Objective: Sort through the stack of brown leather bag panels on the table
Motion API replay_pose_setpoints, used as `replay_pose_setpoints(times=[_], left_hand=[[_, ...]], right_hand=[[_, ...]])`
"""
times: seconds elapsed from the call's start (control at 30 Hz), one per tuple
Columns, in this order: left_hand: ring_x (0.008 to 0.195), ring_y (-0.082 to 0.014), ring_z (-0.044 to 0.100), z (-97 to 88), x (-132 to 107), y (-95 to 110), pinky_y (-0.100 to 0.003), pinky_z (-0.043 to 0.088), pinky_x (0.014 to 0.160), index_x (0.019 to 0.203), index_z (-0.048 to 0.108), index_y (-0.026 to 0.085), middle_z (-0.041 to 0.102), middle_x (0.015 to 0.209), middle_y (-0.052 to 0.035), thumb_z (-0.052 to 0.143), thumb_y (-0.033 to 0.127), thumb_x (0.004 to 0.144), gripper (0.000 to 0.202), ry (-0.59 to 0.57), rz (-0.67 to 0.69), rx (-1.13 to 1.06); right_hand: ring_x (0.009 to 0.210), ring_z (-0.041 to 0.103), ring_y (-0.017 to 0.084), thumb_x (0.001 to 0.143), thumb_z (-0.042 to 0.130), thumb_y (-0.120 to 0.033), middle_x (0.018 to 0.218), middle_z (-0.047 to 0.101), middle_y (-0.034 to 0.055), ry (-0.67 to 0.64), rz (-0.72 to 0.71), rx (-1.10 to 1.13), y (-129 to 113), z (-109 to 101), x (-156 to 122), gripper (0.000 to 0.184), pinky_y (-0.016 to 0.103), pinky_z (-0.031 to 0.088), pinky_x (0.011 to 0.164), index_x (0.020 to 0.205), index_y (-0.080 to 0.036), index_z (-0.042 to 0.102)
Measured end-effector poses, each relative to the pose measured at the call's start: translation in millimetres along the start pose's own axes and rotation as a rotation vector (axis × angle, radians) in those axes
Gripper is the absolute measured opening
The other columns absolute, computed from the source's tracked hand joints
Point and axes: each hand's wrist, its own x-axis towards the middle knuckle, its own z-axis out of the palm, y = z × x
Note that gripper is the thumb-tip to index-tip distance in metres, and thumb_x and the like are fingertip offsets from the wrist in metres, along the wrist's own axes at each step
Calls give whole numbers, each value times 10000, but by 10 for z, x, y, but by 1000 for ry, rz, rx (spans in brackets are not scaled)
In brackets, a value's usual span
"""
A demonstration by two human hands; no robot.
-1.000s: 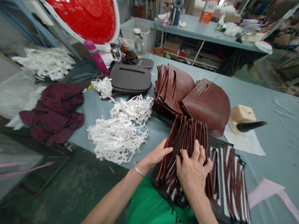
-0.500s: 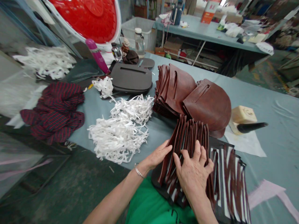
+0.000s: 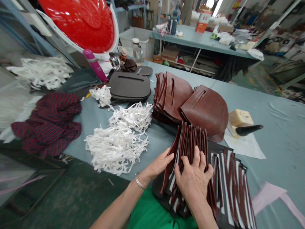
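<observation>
A row of brown leather pieces (image 3: pixel 190 135) stands on edge, packed side by side, with white strips showing between them. My left hand (image 3: pixel 160 163), a bangle at its wrist, grips the leftmost piece, thumb over its edge; the other fingers are partly hidden. My right hand (image 3: pixel 194 178) rests on top of the row, fingers spread across the edges. Right of it, more brown pieces with white strips (image 3: pixel 234 187) overlap one another on a dark backing. Behind the row lie stacked leather flaps (image 3: pixel 207 109) with slots.
White ribbon heaps (image 3: pixel 116 148), a striped cloth (image 3: pixel 51 121) and dark slotted panels (image 3: pixel 130 86) lie on the left. A cream block (image 3: pixel 240 118) with a black-handled tool (image 3: pixel 249 130) sits on white paper to the right. A red fan (image 3: pixel 83 22) stands behind.
The view has shifted slightly, with the scene lower and leftward. A white strip shows more clearly beside the leftmost leather piece. Both hands keep nearly the same place on the row.
</observation>
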Motion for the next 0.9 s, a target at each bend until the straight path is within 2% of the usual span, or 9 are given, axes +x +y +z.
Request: replay_pose_setpoints(times=[0.17, 0.27, 0.37, 0.47, 0.53, 0.63, 0.73, 0.8, 0.9], left_hand=[[1305, -229, 399, 84, 7, -27, -422, 264, 1138, 1382, 407, 209, 472, 1393, -89, 425, 431, 927, 506, 64, 31, 313], [1344, -234, 343, 151, 17, -62, -428, 235, 1148, 1419, 335, 200, 427, 1409, -118, 428, 483, 914, 586, 99, 10, 459], [1402, -231, 245, 166, 34, -124, -416, 187, 1166, 1461, 225, 174, 309, 1487, -139, 404, 513, 916, 666, 64, -22, 457], [1429, -236, 178, 122, 55, -210, -421, 148, 1176, 1481, 121, 178, 198, 1544, -132, 376, 540, 918, 716, 52, -53, 373], [1435, -238, 158, 81, 79, -269, -429, 130, 1179, 1483, 79, 197, 164, 1559, -113, 363, 557, 916, 729, 71, -70, 309], [1439, -236, 138, 45, 125, -336, -432, 105, 1184, 1474, 107, 207, 163, 1562, -93, 365, 577, 906, 726, 74, -117, 283], [1438, -254, 141, 59, 175, -358, -430, 107, 1187, 1459, 181, 198, 213, 1551, -85, 411, 631, 861, 774, 133, -161, 300], [1428, -281, 173, 85, 219, -338, -419, 153, 1185, 1433, 270, 200, 322, 1509, -72, 486, 685, 788, 836, 203, -185, 284], [1405, -307, 235, 136, 300, -251, -399, 255, 1165, 1350, 434, 230, 534, 1354, -30, 607, 684, 694, 816, 280, -268, 215]], right_hand=[[1348, 262, 392, 814, 554, -343, 1524, 238, 158, 39, -4, 53, 28, 68, -9, 203, 637, 214, 991, 944, -211, 638], [1337, 277, 410, 778, 588, -302, 1516, 251, 169, 75, -12, 105, 61, 142, -16, 177, 665, 209, 985, 925, -210, 625], [1331, 283, 425, 753, 616, -294, 1513, 259, 163, 114, -40, 212, 132, 137, -37, 207, 687, 218, 971, 946, -222, 623], [1327, 334, 344, 803, 583, -319, 1480, 331, 122, 128, -64, 430, 366, 45, -64, 248, 593, 309, 1001, 1040, -247, 604], [1303, 386, 263, 860, 518, -336, 1430, 399, 103, 196, 44, 554, 689, 28, -92, 227, 487, 350, 1029, 1052, -240, 593], [1269, 423, 227, 882, 456, -410, 1328, 499, 116, 299, 376, 541, 1440, 209, -210, 285, 416, 328, 1066, 1018, -202, 596], [1168, 514, 230, 890, 353, -446, 1184, 598, 138, 147, 732, 458, 2279, 595, -457, 410, 377, 386, 1005, 1042, -151, 594], [1022, 598, 247, 888, 331, -424, 1040, 656, 150, 65, 851, 447, 2717, 866, -637, 429, 378, 451, 902, 989, -125, 622], [938, 625, 231, 888, 393, -391, 963, 675, 122, -50, 930, 447, 3107, 1175, -816, 354, 359, 468, 851, 945, -145, 641]])
